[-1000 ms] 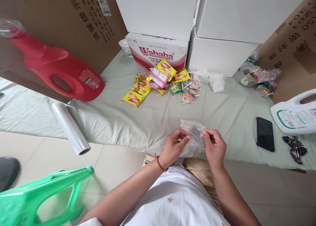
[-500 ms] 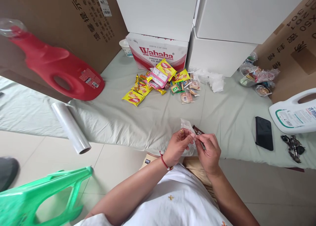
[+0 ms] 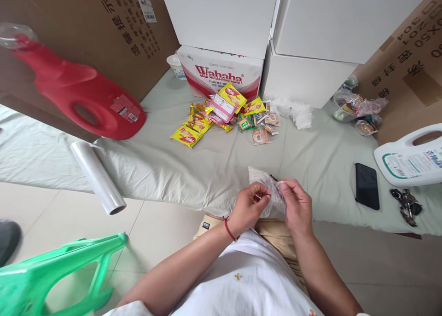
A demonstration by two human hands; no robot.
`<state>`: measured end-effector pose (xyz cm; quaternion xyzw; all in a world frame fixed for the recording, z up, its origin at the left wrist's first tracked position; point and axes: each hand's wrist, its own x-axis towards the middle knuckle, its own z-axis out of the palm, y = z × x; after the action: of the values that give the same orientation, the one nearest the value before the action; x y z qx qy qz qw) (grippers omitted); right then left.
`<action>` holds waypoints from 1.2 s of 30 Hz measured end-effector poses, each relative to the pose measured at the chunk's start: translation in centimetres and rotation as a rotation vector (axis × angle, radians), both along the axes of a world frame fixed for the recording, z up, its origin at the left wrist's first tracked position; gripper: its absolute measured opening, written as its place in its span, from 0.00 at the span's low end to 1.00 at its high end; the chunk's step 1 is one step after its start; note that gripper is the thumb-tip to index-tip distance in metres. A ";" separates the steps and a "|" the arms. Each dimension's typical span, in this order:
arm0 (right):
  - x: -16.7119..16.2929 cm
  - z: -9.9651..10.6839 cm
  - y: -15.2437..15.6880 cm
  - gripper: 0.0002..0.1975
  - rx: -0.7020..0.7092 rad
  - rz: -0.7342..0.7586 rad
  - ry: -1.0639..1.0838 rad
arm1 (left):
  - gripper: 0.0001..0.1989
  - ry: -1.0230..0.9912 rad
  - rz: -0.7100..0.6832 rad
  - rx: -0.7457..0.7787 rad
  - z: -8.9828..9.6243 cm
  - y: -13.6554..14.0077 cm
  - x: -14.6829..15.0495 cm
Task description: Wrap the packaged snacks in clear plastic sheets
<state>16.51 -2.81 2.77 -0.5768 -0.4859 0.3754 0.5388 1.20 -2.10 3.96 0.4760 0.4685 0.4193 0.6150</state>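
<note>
Between my two hands, near the front edge of the cloth, is a thin clear plastic bag [image 3: 275,197]. My left hand [image 3: 249,204] pinches its left side, thumb against fingers. At its right side my right hand [image 3: 296,203] grips the plastic between thumb and fingers. A dark brown packet [image 3: 273,177] lies just behind the bag and is mostly hidden by it and by my right hand. Farther back sit yellow snack packets [image 3: 188,135], a pink packet with a white label [image 3: 223,108] and small wrapped snacks [image 3: 261,136].
Crumpled clear plastic bags [image 3: 302,114] lie before the white boxes [image 3: 311,74]. A red jug [image 3: 103,90] and a plastic film roll [image 3: 98,178] are left. To the right are a phone [image 3: 367,186], keys [image 3: 407,206], a white jug [image 3: 410,162] and more wrapped snacks [image 3: 361,106]. A green stool [image 3: 69,270] stands lower left.
My hands have moved apart from each other, the right one shifting slightly right. The clear bag between them is now spread wider, covering more of the brown packet.
</note>
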 end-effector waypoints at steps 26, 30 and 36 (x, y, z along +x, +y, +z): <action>1.1 -1.6 6.9 0.20 -0.122 0.165 -0.136 | 0.18 0.483 0.270 -0.163 -2.1 1.3 -19.8; -0.5 -1.2 8.5 0.18 -0.075 0.263 -0.268 | 0.09 0.904 0.675 0.068 -1.2 -0.4 -19.1; -1.7 -1.0 9.5 0.17 -0.036 0.320 -0.387 | 0.23 0.645 0.509 0.329 0.3 -2.8 -13.2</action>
<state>14.86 6.71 1.74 -0.5631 -0.6584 0.3470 0.3590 -12.01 -4.93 4.29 0.5435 0.6656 0.4565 0.2304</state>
